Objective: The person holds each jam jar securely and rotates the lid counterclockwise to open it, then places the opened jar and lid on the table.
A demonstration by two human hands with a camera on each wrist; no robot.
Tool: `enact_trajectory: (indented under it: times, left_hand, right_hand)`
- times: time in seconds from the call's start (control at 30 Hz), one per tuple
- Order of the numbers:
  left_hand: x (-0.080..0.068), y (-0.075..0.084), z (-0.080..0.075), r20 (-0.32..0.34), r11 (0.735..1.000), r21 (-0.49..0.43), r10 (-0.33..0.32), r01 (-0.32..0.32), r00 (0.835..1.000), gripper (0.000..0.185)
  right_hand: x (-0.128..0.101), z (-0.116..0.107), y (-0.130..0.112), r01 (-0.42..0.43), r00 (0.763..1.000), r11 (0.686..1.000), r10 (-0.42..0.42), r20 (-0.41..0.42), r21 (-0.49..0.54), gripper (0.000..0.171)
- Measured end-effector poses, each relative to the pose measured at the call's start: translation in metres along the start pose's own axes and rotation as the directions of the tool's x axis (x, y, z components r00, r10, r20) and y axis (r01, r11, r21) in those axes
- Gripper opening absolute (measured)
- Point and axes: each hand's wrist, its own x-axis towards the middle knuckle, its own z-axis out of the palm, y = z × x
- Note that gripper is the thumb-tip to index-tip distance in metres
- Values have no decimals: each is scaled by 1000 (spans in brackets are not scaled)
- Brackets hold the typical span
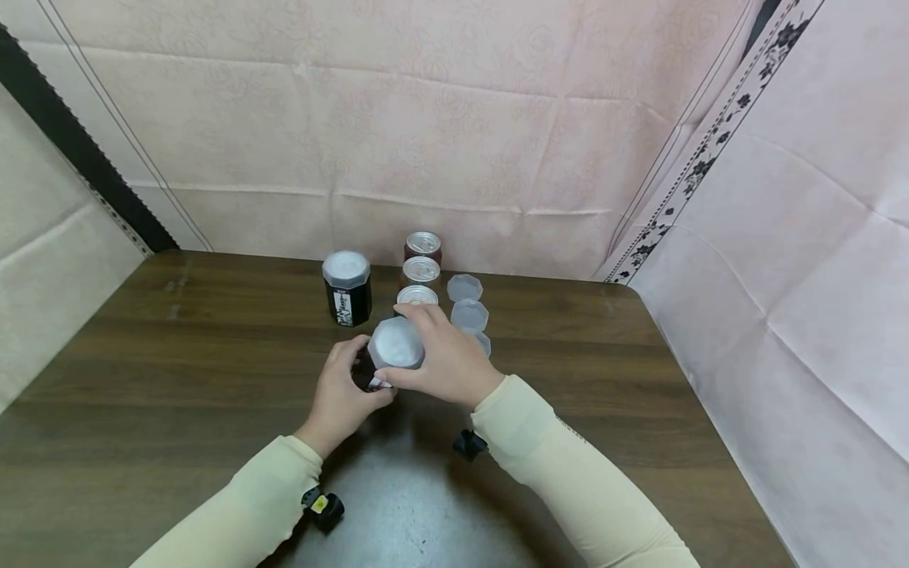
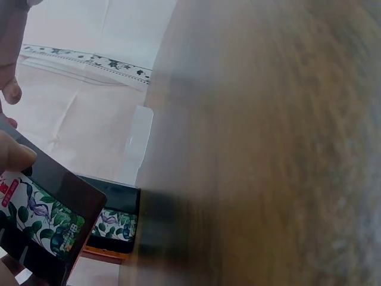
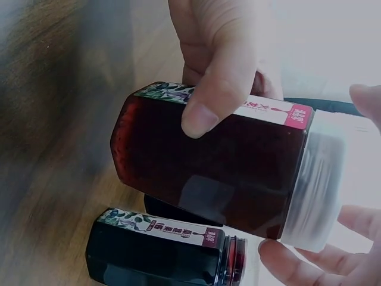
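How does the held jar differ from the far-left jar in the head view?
The held jar is gripped by the left hand; the far-left jar stands untouched. The held jar is tilted, the far-left jar upright. Both are dark-bodied and capped.

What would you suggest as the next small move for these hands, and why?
Probably close the right hand on the pale lid of the held jar and twist: the left hand grips the jar's body, the right is spread around the lid, and three lidless jars stand beside three loose lids.
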Motion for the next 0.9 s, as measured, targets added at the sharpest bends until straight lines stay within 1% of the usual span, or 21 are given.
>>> enact_trajectory:
  times: [0.23, 0.47, 0.6, 0.73, 0.9]
  left_hand:
    - [0, 2, 4, -14, 999, 36, 18, -18, 1000, 74]
    - [-1, 3, 7, -36, 992, 119, 46, -42, 998, 75]
    - [-2, 4, 8, -58, 986, 154, 73, -64, 996, 74]
    - [-3, 6, 8, -62, 985, 155, 81, -70, 995, 73]
    - [-4, 8, 8, -51, 987, 142, 80, -72, 996, 74]
  right_hand:
    - [0, 0, 0, -19, 1000, 999, 19, 17, -34, 81]
    - [-2, 3, 2, -53, 997, 996, 56, 43, -71, 80]
    - [-2, 5, 4, -69, 996, 996, 72, 52, -61, 78]
    - [-1, 8, 5, -72, 996, 996, 74, 48, -43, 75]
    - [-2, 11, 7, -58, 998, 998, 58, 7, -21, 70]
